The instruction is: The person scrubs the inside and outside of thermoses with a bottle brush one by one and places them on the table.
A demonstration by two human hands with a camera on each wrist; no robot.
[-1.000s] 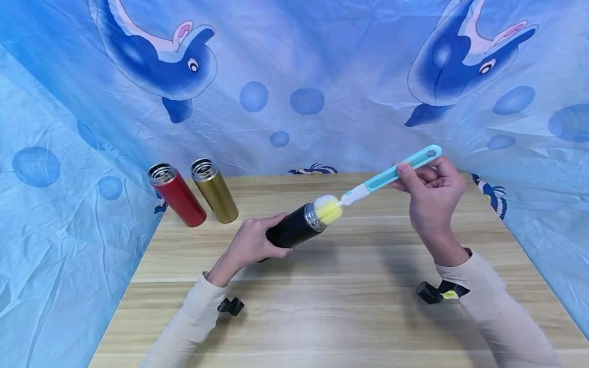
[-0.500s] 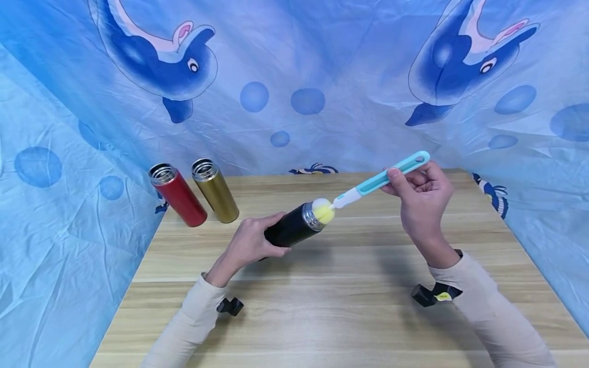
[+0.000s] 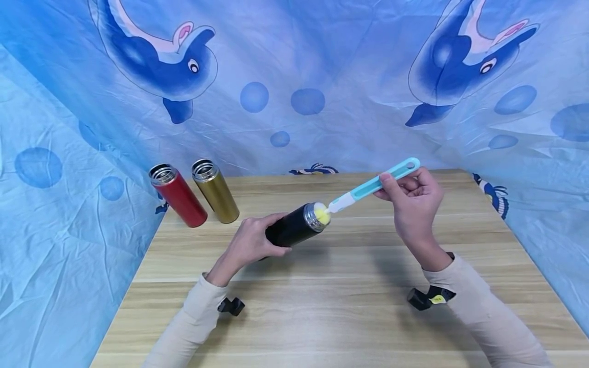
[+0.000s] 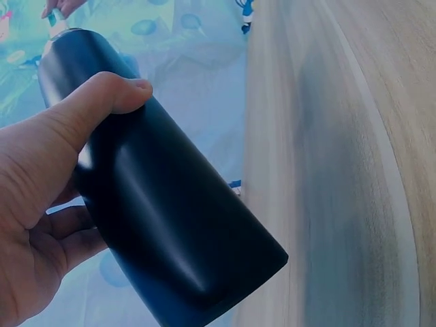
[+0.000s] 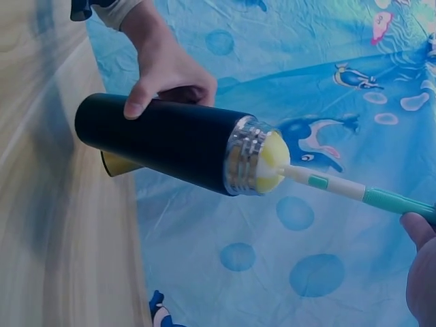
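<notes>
My left hand [image 3: 250,241] grips a black vacuum flask [image 3: 294,226] round its body and holds it tilted over the table, its steel mouth facing up and right. In the left wrist view the thumb lies along the flask [image 4: 163,204]. My right hand [image 3: 416,209] pinches the turquoise and white handle of a bottle brush [image 3: 368,188]. The brush's yellow and white sponge head [image 5: 274,162] sits mostly inside the flask's mouth, with its rounded end still showing at the rim in the right wrist view.
A red flask [image 3: 180,198] and a gold flask [image 3: 217,195] stand lidless side by side at the table's back left. The wooden table [image 3: 313,317] meets a blue dolphin-print curtain [image 3: 294,61] at its back and sides. Each wrist wears a small black camera.
My right hand has moved left and down, pushing the sponge head deeper into the flask's mouth. The left hand and black flask have stayed almost still.
</notes>
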